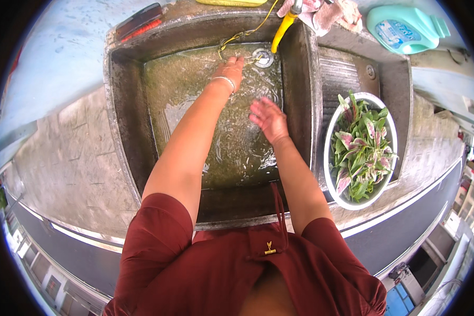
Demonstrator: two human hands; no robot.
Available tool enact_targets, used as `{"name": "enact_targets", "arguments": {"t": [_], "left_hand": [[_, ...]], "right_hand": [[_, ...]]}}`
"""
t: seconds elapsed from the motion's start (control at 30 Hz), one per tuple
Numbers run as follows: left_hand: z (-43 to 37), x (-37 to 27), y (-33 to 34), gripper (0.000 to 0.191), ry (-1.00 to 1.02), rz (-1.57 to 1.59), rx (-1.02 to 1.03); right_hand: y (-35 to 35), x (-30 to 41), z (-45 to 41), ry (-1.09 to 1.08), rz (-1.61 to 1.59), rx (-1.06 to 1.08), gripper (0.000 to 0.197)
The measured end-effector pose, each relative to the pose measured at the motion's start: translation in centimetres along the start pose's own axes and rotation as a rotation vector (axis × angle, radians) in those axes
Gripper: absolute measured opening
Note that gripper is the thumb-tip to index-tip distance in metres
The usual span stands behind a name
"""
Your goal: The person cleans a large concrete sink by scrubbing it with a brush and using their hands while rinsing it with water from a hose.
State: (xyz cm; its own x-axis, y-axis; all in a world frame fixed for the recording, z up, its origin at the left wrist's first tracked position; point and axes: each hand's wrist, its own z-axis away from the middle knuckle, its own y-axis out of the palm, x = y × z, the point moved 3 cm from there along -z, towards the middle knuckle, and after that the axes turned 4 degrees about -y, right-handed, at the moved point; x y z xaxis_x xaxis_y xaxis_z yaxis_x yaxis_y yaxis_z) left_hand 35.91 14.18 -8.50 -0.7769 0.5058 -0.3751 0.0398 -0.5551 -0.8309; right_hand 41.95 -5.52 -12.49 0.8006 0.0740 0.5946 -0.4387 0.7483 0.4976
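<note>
My left hand (230, 73), with a pale bangle on the wrist, reaches over the shallow water (189, 87) in a stone or concrete sink (130, 102). Its fingers are stretched out and hold nothing I can see. Just beyond the fingertips lies a yellow cord (223, 46) that runs to the drain fitting (263, 57); whether they touch it is unclear. My right hand (269, 120) is over the rippled water near the sink's right wall, slightly blurred, palm bare and fingers spread.
A yellow hose (283, 32) hangs from the tap (297, 6). To the right, a white basin (327, 158) of red-and-green amaranth leaves (363, 150) rests over the ribbed washboard side (337, 79). A red-bristled brush (140, 21), cloths (331, 17) and a turquoise detergent bottle (405, 29) line the back ledge.
</note>
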Motion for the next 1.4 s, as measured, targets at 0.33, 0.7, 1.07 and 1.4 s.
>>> {"name": "enact_targets", "arguments": {"t": [0.33, 0.7, 1.07, 1.4], "left_hand": [[7.5, 5.6, -8.8, 0.008, 0.23, 0.163, -0.279], [13.7, 8.9, -14.3, 0.016, 0.248, -0.162, -0.527], [11.5, 13.1, -13.5, 0.025, 0.124, -0.456, -0.522], [15.9, 12.2, -5.3, 0.051, -0.199, -0.206, -0.074]], "right_hand": [[3.9, -8.4, 7.2, 0.66, 0.539, 0.556, 0.035], [12.0, 12.6, -7.0, -0.32, 0.84, -0.101, 0.045], [16.6, 13.2, -5.6, -0.061, 0.588, 0.163, 0.028], [14.3, 16.5, -3.9, 0.031, 0.835, 0.237, 0.021]]}}
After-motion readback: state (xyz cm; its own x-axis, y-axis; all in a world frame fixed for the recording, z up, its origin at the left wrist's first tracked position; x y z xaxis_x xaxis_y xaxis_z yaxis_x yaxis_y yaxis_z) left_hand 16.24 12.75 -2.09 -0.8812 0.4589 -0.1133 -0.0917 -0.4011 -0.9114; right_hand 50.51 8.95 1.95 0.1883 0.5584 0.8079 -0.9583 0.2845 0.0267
